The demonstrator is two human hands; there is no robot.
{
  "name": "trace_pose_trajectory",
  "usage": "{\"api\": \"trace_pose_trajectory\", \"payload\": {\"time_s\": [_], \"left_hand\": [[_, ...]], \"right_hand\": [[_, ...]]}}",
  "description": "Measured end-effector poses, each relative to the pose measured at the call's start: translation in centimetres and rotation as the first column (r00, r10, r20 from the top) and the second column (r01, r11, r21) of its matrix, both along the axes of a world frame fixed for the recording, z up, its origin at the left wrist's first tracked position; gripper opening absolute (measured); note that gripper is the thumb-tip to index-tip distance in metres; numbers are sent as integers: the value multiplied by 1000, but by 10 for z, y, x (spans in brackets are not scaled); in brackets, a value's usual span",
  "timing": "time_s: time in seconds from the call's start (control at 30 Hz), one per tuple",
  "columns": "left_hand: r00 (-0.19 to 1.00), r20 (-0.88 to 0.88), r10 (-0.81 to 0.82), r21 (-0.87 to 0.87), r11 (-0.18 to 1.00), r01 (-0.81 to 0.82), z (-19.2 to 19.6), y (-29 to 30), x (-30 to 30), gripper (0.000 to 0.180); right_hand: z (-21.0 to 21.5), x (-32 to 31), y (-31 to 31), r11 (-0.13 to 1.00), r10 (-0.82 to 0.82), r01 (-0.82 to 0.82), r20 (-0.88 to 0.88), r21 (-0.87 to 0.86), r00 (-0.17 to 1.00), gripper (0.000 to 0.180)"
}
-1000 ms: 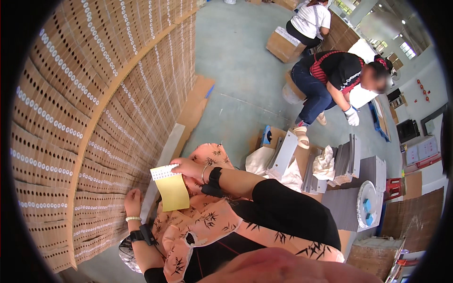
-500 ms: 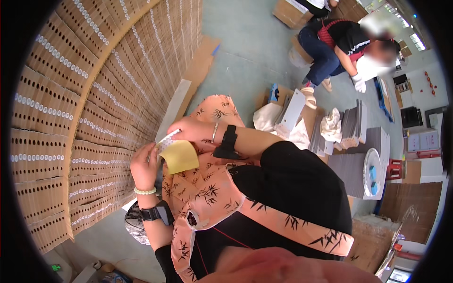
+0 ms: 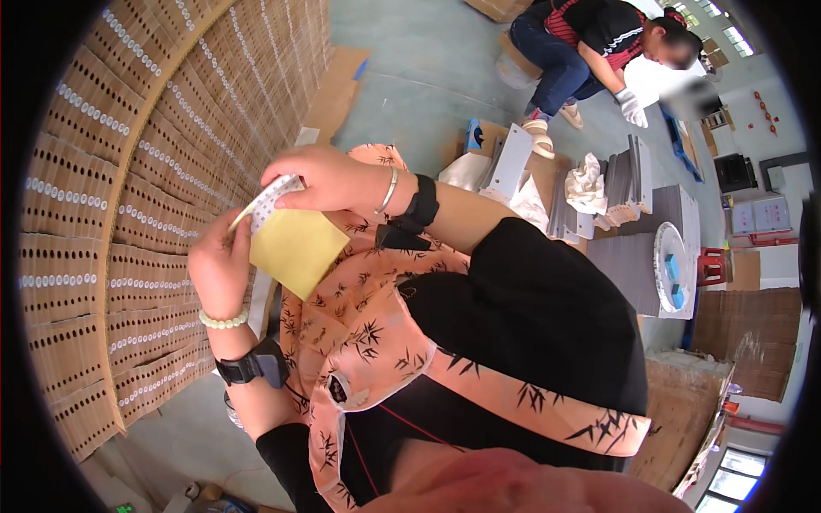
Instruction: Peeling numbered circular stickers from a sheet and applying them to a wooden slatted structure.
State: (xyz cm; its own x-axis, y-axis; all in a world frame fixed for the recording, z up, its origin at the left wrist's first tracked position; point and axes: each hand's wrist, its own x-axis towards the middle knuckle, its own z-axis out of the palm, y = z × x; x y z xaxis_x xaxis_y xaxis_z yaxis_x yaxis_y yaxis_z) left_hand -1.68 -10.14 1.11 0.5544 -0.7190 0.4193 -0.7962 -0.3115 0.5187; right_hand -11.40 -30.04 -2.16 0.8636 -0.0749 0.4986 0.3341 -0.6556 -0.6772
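A sheet of small round stickers with a yellow back [image 3: 299, 255] hangs between my two hands, and its upper edge folds over to show a strip of white with rows of dots. On the left edge, my left hand [image 3: 221, 267] is closed, thumb and fingers pinching the paper. My right hand [image 3: 315, 175] is closed on the top edge, its thumb over the dotted strip; its fingertips are partly hidden. A beaded bracelet [image 3: 224, 319] is on the left wrist and a bangle [image 3: 389, 190] on the right. Dark bands with small boxes circle both forearms.
At my left stands a tall bank of brown cardboard pieces [image 3: 141, 201] with dark holes and rows of white round labels. Stacked grey boards [image 3: 629, 184] and a round white tray [image 3: 663, 265] are to the right. Another person [image 3: 590, 51] bends over at the far right, wearing white gloves.
Both hands have moved left, the right one also up, with the sticker sheet. More of the yellow back now faces me. The view has shifted slightly, and the other person leans lower.
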Motion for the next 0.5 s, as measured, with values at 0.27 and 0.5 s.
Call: {"api": "trace_pose_trajectory", "payload": {"time_s": [0.27, 0.5], "left_hand": [[997, -16, -82, -185, 980, 77, 10, 2, -3, 13], [994, -79, -78, -182, 981, 63, 12, 16, 2, 11]], "right_hand": [[19, 1, 2, 993, 48, -48, 3, -103, 999, 14], [41, 5, 20, 987, 46, -56, -64, -151, 997, 14]]}}
